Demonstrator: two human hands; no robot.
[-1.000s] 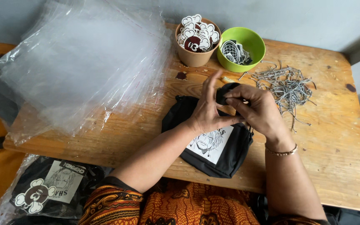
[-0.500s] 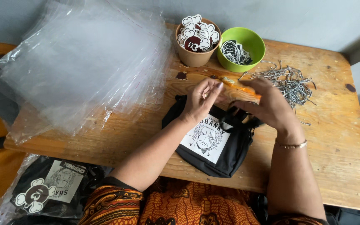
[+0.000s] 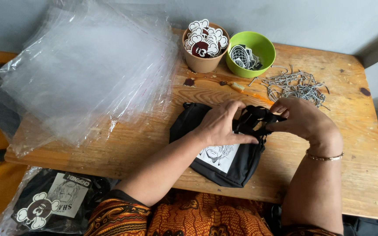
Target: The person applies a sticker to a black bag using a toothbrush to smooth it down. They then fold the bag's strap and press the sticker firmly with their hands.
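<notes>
A small black pouch bag (image 3: 230, 168) with a white printed patch lies on the wooden table (image 3: 154, 144) in front of me. My left hand (image 3: 221, 124) presses on the bag's upper part, fingers curled over its bundled black strap (image 3: 253, 121). My right hand (image 3: 300, 118) pinches the same strap from the right side. Both hands meet over the bag's top edge.
A stack of clear plastic sleeves (image 3: 84, 74) covers the table's left. At the back stand a brown cup of stickers (image 3: 204, 43) and a green bowl (image 3: 252, 54). Metal ball chains (image 3: 296, 85) lie at the right. A packed bag (image 3: 53, 201) rests low at my left.
My hands opened apart over the bag half a second ago, showing the patch; now they have come back together and grip the strap bundle at the bag's top.
</notes>
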